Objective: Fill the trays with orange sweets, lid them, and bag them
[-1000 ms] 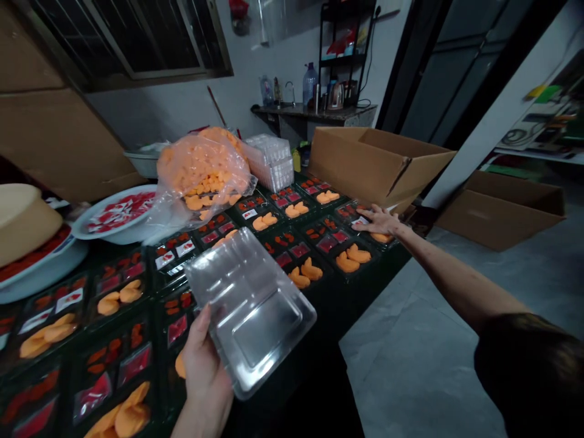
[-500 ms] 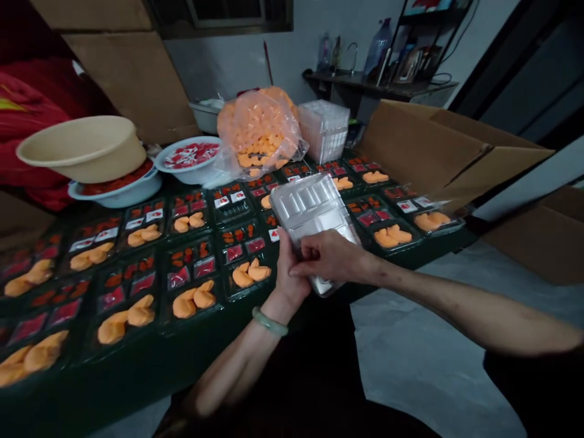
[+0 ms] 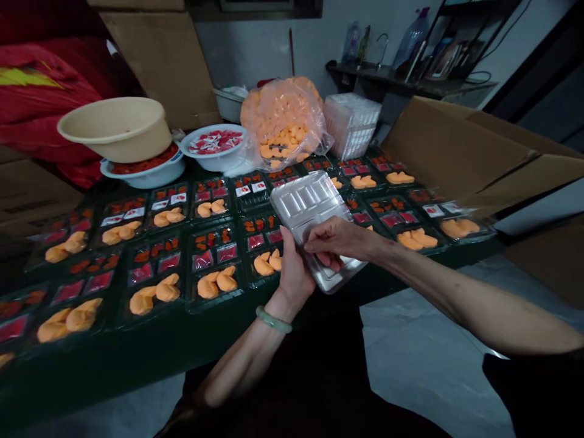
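Observation:
My left hand (image 3: pixel 294 274), with a green bangle at the wrist, grips a stack of clear plastic lids (image 3: pixel 308 207) from below, above the near edge of the table. My right hand (image 3: pixel 340 242) rests on top of the stack, its fingertips pinched on the near edge of the topmost lid. Under and around both hands lie several black trays (image 3: pixel 214 267) holding orange pieces, red bits and small red packets.
A cream basin (image 3: pixel 116 128) sits in a white bowl at the back left. Beside it stand a white bowl of red packets (image 3: pixel 214 143), a clear bag of orange pieces (image 3: pixel 285 121) and a stack of clear trays (image 3: pixel 351 121). An open cardboard box (image 3: pixel 460 152) stands at right.
My right hand came back from the far right tray to the lid stack in my left hand. The view swung left and down, and the stack stayed in my left hand.

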The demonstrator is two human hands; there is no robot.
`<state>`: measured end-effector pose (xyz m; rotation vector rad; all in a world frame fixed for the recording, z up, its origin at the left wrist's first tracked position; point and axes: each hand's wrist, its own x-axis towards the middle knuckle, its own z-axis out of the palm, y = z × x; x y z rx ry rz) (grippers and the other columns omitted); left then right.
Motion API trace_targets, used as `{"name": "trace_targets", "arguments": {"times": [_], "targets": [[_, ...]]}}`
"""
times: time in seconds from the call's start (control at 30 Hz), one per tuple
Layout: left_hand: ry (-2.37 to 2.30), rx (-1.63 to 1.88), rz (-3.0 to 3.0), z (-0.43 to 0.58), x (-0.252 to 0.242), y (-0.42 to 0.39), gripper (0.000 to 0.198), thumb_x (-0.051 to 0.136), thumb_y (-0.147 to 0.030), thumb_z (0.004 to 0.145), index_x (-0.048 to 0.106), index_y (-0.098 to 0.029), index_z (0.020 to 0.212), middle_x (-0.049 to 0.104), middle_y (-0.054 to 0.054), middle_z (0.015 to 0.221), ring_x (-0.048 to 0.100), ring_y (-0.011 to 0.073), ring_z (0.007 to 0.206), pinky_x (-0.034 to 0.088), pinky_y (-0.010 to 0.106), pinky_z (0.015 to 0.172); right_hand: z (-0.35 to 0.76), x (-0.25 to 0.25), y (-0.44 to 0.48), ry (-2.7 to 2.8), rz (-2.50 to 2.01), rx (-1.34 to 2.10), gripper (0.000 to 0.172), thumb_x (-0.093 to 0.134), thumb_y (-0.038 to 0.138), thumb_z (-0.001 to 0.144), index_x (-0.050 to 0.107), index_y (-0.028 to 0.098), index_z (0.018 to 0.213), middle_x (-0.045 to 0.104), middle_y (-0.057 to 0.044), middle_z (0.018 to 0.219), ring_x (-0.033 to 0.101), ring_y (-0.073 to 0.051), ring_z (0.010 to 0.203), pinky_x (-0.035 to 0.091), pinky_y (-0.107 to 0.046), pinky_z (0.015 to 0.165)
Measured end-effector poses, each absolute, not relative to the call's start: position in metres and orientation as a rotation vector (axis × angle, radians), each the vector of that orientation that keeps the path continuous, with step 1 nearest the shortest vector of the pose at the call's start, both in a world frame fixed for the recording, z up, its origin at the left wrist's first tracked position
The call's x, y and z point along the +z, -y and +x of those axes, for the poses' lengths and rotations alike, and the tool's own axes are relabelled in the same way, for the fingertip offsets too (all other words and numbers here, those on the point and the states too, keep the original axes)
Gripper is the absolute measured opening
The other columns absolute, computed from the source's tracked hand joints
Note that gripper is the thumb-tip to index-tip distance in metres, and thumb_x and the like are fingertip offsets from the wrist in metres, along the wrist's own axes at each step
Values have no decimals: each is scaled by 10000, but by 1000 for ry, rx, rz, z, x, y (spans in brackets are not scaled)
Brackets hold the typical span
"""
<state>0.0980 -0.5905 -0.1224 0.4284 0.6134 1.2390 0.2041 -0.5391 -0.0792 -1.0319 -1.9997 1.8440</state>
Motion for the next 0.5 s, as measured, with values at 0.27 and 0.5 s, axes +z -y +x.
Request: {"name": "trace_targets", "arguments": {"times": [0.27, 0.5], "targets": [[-628, 1292, 382, 96, -131, 587, 733, 224, -784, 764, 489, -185, 433, 521, 80, 449, 651, 268, 772, 530, 366, 678, 196, -79, 538, 2124, -1126, 1740, 266, 500, 299, 832, 480, 171, 599, 527, 53, 467, 491, -68, 363, 362, -174, 366], [-655, 1646, 365, 101, -136, 583, 432, 495, -547, 832, 672, -153, 856, 683, 36, 847, 633, 147, 890, 482, 233, 818, 180, -79, 563, 2577, -1322, 412, 156, 470, 213, 800, 607, 152, 842, 674, -75, 758, 590, -165, 652, 320, -253, 531]]}}
